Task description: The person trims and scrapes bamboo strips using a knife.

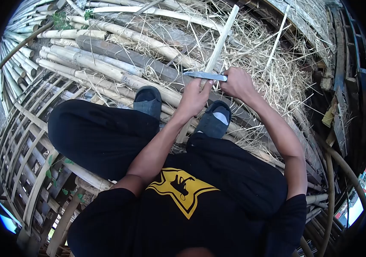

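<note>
A pale bamboo strip (222,40) points up and away from the hands, its near end in my left hand (196,97), whose fingers are wrapped round it. My right hand (238,84) is closed on the handle of a knife (204,76). The knife's blade lies across the strip just above my left fingers, its tip toward the left. The handle is mostly hidden in my right fist. Both hands are close together, above the sandals.
Thin shavings (285,85) cover the right side around another thin strip (277,38). Bamboo poles (119,73) lie beneath the feet in dark sandals (148,103). A woven bamboo lattice (24,145) is at the left, and cut poles (20,55) are stacked at the upper left.
</note>
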{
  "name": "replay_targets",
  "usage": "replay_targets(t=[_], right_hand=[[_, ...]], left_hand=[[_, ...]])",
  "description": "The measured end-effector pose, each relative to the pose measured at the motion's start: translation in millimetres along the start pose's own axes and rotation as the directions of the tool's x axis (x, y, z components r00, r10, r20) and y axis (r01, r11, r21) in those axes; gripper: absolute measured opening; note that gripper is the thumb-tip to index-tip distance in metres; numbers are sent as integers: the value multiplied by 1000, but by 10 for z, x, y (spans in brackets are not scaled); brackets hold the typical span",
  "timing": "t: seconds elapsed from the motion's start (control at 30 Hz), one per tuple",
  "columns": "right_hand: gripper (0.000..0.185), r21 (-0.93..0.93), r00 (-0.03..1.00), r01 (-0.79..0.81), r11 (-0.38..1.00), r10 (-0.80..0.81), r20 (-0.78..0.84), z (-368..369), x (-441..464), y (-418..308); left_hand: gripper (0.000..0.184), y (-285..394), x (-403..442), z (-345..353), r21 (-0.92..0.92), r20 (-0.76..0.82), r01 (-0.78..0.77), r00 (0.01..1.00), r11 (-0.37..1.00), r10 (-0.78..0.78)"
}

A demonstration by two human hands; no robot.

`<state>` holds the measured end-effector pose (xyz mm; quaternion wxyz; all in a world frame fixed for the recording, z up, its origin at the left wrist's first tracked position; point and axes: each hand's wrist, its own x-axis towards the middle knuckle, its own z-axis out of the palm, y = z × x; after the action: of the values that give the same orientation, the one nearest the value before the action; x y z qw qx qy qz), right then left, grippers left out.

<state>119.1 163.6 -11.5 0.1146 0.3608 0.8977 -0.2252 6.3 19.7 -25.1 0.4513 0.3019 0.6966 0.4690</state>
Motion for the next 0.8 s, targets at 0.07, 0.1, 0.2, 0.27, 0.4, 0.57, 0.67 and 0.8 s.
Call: replay_targets(t=[0.07,0.1,0.2,0.27,0.4,0.57,0.67,0.8], right_hand=[[33,19,999,24,1000,-24,-40,33,62,69],[32,-5,999,22,1000,-22,-34,51,87,61],[33,10,998,15,1000,-14,-63,145,164,71],[30,15,997,-82,997,82,-10,122,273,113],[34,259,825,-532,806,562,-58,-366,606,1099],[42,249,730,-567,785,619,-289,-896,243,1590],[39,252,831,-482,839,529,-173,-652,42,1007],[26,155,984,-176,972,180,-10,-233,-61,198]], left_hand=[[25,-11,9,11,24,22,16,1000,1000,-16],[25,-19,6,22,29,27,15,1000,999,-16],[22,-97,40,26,86,-38,-61,997,994,64],[19,-169,75,40,-105,15,65,998,992,-64],[16,146,-183,7,-175,170,276,954,945,-247],[17,249,-116,-62,-247,218,147,971,958,-93],[19,257,-104,-74,-370,260,280,947,886,-190],[22,63,-35,-5,-176,181,146,977,973,-114]])
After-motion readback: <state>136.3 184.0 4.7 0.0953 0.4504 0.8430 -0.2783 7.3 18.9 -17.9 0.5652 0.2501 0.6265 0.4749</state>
